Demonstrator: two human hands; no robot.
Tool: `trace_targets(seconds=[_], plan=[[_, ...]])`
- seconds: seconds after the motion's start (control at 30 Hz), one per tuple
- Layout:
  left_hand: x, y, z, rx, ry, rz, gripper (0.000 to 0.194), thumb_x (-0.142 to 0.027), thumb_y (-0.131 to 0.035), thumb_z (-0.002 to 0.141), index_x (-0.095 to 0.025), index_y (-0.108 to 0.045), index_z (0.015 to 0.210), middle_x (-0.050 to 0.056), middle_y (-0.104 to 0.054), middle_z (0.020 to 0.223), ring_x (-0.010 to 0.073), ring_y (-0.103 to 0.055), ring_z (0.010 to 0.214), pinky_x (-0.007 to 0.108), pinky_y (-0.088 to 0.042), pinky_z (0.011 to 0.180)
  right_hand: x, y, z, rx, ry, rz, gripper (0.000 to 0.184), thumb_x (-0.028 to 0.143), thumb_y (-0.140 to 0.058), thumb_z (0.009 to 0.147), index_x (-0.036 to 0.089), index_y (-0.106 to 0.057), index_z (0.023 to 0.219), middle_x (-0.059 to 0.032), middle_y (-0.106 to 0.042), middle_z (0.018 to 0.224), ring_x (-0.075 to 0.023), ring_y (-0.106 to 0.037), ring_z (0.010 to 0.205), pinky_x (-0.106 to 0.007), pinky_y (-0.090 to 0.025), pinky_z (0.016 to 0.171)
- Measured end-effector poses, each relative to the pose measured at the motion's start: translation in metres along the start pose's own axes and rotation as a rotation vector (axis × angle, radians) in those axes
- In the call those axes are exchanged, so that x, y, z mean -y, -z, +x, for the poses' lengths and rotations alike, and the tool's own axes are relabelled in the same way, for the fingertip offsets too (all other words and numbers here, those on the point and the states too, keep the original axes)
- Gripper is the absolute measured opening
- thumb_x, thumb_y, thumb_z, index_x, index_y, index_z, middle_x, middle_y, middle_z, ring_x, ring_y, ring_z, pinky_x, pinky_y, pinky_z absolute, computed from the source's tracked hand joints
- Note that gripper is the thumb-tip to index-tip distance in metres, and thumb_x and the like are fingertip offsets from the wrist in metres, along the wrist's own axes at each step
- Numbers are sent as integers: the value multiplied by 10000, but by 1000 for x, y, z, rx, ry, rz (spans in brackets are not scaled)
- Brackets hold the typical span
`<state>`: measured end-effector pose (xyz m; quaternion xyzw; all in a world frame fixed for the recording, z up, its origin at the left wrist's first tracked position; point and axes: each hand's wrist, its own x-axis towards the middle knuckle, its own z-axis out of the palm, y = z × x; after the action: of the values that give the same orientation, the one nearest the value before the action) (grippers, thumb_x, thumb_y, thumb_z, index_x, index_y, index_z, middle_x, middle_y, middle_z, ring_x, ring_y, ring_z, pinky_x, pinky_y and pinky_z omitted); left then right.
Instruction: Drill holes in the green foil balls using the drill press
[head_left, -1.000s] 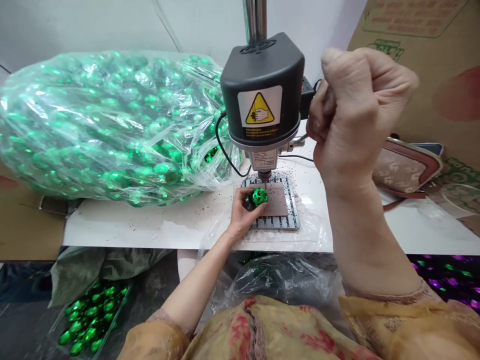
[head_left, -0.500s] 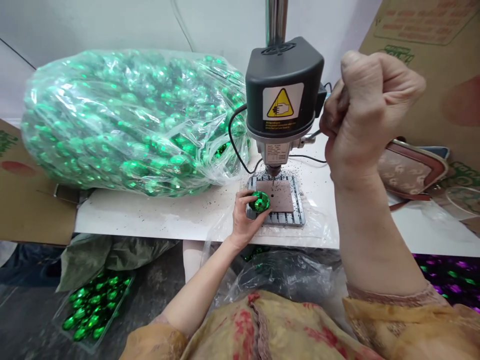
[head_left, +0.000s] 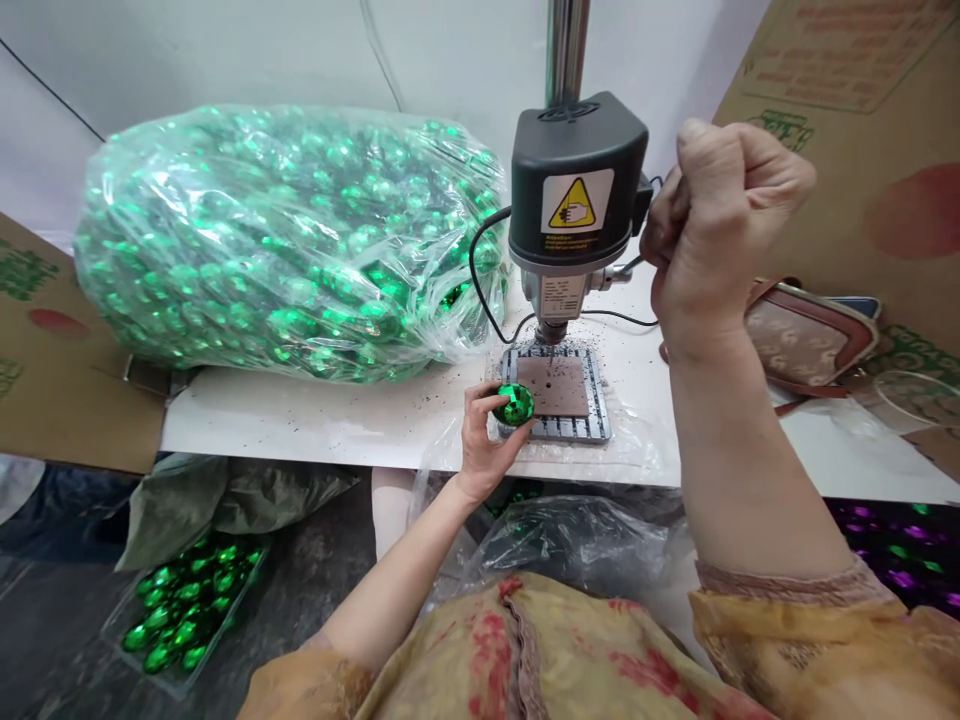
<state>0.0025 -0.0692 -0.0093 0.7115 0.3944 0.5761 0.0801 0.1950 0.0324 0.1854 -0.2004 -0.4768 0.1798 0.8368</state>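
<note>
Between the thumb and fingers of my left hand [head_left: 487,435] is a shiny green faceted ball [head_left: 515,404]. It sits over the left edge of the slotted metal base [head_left: 596,425] of a small drill press [head_left: 577,180]. A brown board [head_left: 566,388] with a dark hole lies on that base, below the drill bit [head_left: 553,352]. My right hand [head_left: 720,220] is a closed fist round the drill press's feed lever [head_left: 630,266]; only a short piece of the lever shows.
A big clear bag of green balls [head_left: 285,250] lies on the white table [head_left: 322,420] at left. Below stands a clear tray of green balls [head_left: 187,610]. Cardboard boxes [head_left: 67,350] flank the table; a purse [head_left: 814,335] lies at right. Dark shavings surround the base.
My left hand has drawn the green ball leftward from under the bit to the base's edge and turned it. My right hand stays on the lever. The view has shifted left.
</note>
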Motion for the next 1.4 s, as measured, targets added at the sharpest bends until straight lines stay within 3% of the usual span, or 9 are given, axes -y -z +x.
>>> trace_targets(seconds=[0.23, 0.47, 0.63, 0.87, 1.1, 1.23, 1.4], plan=[[2, 2, -6, -10, 52, -44, 434, -269, -786, 834, -231, -510, 1167, 106, -549, 1261, 240, -584, 1225, 436, -518, 1003, 3, -1, 0, -3, -17, -10, 546, 452, -745, 730, 249, -336, 429, 90, -289, 333, -48, -216, 288, -295, -88, 337], [-2, 4, -3, -15, -10, 58, 405, -244, -767, 847, -244, -519, 1168, 100, -559, 1250, 244, -583, 1234, 449, -525, 1007, 2, 1, -1, 11, -19, -17, 560, 488, -748, 712, 247, -328, 429, 88, -295, 328, -44, -219, 288, -283, -91, 336], [-6, 7, -1, -7, -63, 109, 369, -242, -762, 851, -245, -545, 1150, 99, -562, 1238, 245, -601, 1202, 441, -551, 977, 2, 2, -1, 24, -22, -5, 524, 422, -736, 737, 247, -344, 437, 81, -306, 338, -50, -234, 296, -283, -100, 342], [-9, 10, -5, 52, -38, 45, 287, -278, -740, 884, -245, -567, 1112, 108, -572, 1284, 238, -642, 1200, 423, -581, 957, -1, 2, 1, 25, 2, -41, 657, 677, -748, 658, 249, -303, 433, 85, -275, 329, -59, -222, 272, -307, -79, 318], [-9, 7, -13, 22, -33, -7, 404, -303, -800, 833, -243, -444, 1013, 109, -628, 1249, 229, -667, 1179, 405, -595, 916, 5, 2, -4, 22, 17, 0, 564, 482, -761, 737, 240, -335, 458, 92, -281, 352, -57, -237, 294, -303, -99, 347], [-9, 6, -17, 5, -39, 29, 383, -315, -789, 841, -241, -439, 976, 114, -629, 1241, 234, -670, 1176, 414, -599, 910, 6, 2, -5, 23, 32, 15, 497, 343, -728, 774, 244, -344, 475, 94, -271, 376, -67, -277, 302, -303, -112, 351], [-9, 9, -19, 6, -94, 109, 348, -297, -789, 841, -233, -466, 952, 115, -620, 1258, 233, -670, 1171, 403, -605, 892, 5, 1, -5, 26, 67, 28, 488, 295, -718, 788, 239, -349, 475, 93, -270, 368, -69, -261, 300, -302, -114, 363]])
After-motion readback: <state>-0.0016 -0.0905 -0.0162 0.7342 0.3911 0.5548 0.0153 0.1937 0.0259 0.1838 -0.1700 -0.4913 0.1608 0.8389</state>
